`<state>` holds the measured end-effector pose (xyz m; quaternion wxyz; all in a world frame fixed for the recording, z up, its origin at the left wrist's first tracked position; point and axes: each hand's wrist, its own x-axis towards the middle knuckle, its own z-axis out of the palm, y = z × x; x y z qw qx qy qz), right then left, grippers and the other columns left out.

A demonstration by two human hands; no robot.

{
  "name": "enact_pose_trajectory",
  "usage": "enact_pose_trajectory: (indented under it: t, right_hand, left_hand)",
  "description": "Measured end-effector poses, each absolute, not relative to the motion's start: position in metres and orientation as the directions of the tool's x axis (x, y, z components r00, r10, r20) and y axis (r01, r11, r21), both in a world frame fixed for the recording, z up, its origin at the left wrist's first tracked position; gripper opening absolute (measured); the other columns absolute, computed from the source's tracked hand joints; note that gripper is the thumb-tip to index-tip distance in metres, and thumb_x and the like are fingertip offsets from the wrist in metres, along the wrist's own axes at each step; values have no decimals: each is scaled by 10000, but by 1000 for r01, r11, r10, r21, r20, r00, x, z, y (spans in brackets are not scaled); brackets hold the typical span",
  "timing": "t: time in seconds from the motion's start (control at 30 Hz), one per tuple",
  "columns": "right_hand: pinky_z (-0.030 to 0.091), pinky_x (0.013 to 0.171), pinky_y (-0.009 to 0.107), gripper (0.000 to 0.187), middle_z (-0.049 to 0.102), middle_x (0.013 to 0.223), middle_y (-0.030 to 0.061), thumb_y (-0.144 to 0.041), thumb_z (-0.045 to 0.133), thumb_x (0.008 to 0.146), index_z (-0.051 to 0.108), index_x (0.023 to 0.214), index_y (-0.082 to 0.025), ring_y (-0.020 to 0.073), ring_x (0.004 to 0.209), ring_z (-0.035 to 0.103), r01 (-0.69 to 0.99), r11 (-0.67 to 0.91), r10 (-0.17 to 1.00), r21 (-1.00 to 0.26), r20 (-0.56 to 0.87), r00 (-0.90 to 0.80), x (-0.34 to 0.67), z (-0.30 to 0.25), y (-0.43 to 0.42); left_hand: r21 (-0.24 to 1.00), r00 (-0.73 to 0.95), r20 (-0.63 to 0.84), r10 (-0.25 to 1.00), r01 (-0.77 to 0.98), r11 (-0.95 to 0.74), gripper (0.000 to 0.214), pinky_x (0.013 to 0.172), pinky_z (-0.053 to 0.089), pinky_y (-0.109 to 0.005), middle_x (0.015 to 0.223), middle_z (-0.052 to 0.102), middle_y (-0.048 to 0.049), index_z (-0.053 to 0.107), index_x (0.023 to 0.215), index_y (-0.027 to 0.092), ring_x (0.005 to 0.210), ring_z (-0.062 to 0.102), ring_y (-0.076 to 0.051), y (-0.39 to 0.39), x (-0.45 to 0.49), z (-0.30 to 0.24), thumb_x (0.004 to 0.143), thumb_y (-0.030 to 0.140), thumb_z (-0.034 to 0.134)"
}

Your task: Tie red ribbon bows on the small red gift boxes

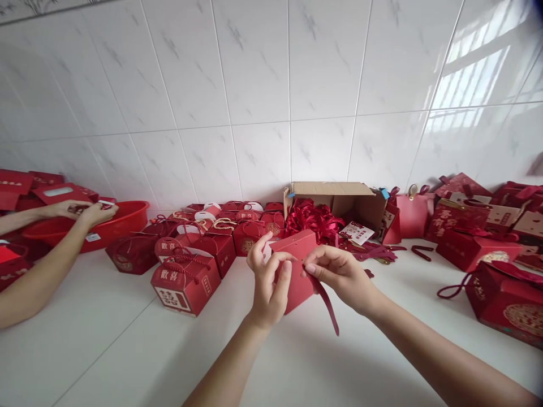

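Observation:
A red paper gift box [299, 288] is held up above the white table, turned so a plain red side faces me. My left hand [268, 282] grips its left edge with thumb and forefinger, the other fingers raised behind. My right hand [341, 276] pinches a dark red strap [327, 305] against the box near a small hole. The strap's free end hangs down below my right fingers. Whether the strap passes through the hole is hidden by the fingertips.
An open cardboard box [358, 206] holding red ribbons [314, 219] lies against the tiled wall. Loose straps [377, 252] lie beside it. Finished-looking gift boxes [186, 282] stand left, others [509, 299] right. At far left, a co-worker's hands [91, 213] work over a red basin [136, 217].

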<state>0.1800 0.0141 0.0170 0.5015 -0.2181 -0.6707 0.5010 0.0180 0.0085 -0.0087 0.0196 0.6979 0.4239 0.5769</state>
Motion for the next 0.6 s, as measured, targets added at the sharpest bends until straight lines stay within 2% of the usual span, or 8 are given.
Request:
enact_pose_trajectory:
  t: [0.1,0.2,0.37,0.6]
  right_hand:
    - [475,582,229,127,662,720,3,-303,636,828,634,784,-183,101,645,585,-207,388,781,-898,440,-442,179,15,13]
    - [467,533,220,153,639,672,-4,-322,663,802,641,769,-175,93,589,559,-202,375,774,-905,426,-468,178,12,13]
    - [470,492,220,204,613,640,-6,-368,681,774,654,773,-167,89,529,526,-150,371,781,-916,396,-484,179,14,9]
    - [426,440,203,254,608,584,0,-360,554,870,718,799,-180,85,467,499,102,546,753,-832,434,-494,186,15,4]
  left_hand:
    - [611,30,713,701,465,-641,327,1105,195,-485,1387,332,-55,585,725,214,1369,162,-254,4,18,-4,937,324,362]
    - [648,100,662,742,420,-635,355,1105,212,-494,1389,337,-58,544,650,204,1387,124,-264,1,18,-2,928,352,380]
    - [620,156,661,734,437,-651,354,1108,203,-518,1406,342,-56,551,655,206,1385,133,-281,2,17,-2,922,367,384]
    - [591,217,674,707,416,-691,350,1102,216,-530,1448,303,-52,569,681,216,1385,157,-298,6,12,-4,912,416,400]
